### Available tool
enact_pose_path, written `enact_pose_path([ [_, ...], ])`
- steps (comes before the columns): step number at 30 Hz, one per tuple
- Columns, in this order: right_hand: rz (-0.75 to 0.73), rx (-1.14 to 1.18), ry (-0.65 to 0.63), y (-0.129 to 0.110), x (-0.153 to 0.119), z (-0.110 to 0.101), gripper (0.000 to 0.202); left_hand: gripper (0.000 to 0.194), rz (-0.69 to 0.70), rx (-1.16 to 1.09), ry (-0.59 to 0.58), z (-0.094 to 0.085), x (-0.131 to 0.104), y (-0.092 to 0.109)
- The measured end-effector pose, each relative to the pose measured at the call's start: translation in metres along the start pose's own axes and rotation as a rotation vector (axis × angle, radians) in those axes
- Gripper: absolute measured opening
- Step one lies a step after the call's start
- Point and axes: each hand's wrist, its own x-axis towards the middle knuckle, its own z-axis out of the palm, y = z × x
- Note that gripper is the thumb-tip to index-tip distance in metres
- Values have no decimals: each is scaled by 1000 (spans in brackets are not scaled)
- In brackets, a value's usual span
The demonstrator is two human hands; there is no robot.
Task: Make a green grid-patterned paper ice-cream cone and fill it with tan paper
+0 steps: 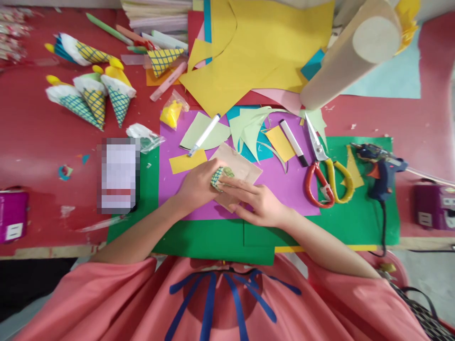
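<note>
My left hand is closed around a small patterned paper cone with a blue-green grid, its wide end facing my right hand. My right hand has its fingers stretched out, the tips touching the cone's rim; the thumb is apart below. Something green and crumpled-looking shows beside the cone, too blurred to name. Beneath both hands lies a beige sheet with zigzag edges. The cone's narrow end is hidden in my left hand.
Scissors with red and yellow handles and a glue gun lie at right. Finished-looking grid cones sit at upper left, above a phone. Markers, paper scraps and a tall cardboard tube stand or lie beyond my hands.
</note>
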Motion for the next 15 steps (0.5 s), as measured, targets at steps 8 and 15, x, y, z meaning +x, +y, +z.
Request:
enact_pose_path([
  [8, 242, -360, 348, 13, 4, -20, 10, 30, -92, -10, 143, -3, 4, -9],
  [15, 436, -632, 101, 27, 5, -19, 25, 30, -164, -101, 144, -6, 7, -8],
])
